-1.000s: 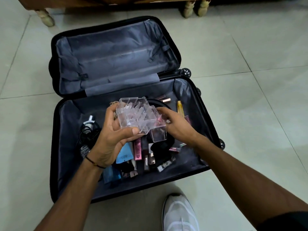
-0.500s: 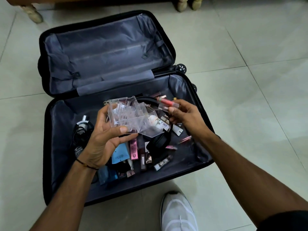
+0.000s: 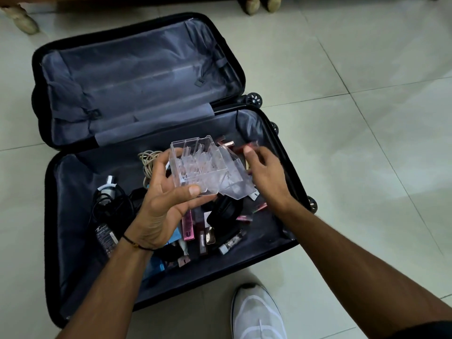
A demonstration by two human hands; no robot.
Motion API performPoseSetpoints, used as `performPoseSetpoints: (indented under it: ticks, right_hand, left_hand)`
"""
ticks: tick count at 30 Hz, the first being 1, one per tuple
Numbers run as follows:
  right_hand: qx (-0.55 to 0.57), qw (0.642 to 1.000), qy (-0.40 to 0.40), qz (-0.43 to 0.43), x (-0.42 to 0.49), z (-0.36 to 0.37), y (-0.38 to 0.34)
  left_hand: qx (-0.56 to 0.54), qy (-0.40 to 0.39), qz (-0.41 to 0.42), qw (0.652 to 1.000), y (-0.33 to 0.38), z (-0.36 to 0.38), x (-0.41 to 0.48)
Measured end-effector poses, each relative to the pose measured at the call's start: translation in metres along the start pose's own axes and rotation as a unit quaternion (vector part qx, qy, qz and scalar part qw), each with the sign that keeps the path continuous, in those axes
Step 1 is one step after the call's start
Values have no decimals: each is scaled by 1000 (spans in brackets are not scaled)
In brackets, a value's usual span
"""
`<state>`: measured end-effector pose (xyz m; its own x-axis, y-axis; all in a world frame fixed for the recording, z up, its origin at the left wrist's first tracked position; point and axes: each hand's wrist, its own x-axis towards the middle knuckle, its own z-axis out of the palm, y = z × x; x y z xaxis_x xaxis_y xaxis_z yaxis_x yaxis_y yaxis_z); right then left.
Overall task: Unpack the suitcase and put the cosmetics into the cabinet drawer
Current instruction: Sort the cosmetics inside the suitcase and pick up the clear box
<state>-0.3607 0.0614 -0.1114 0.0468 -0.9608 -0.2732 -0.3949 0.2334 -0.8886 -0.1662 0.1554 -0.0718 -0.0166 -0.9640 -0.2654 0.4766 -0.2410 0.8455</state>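
A shoe (image 3: 256, 314) stands just before the open suitcase (image 3: 48, 216), whose near half holds the loose cosmetics (image 3: 187, 223), below both hands. The left hand (image 3: 163, 206) grips a clear organizer (image 3: 203, 167) from beneath, thumb on its near wall, likely held level as a carrier. Just beside its far right edge, the right hand (image 3: 266, 172) curls, pinching a blurred red tube (image 3: 247, 146), probably to slot it in. No drawer shows

Head view, steeply down, seemingly near suitcase (image 3: 146, 81)
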Motion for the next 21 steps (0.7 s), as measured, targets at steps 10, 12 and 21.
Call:
performPoseSetpoints:
  ticks: [10,12,21]
  right_hand:
    - [325,932,-123,106,-6,-69,-1]
    - [283,955,-54,74,-2,-92,-2]
    - [102,977,184,38,12,-175,38]
  left_hand:
    - [51,-60,-16,997,-5,33,24]
    - [65,-83,-25,994,-7,46,39]
    - [237,-154,-39,958,-56,131,135]
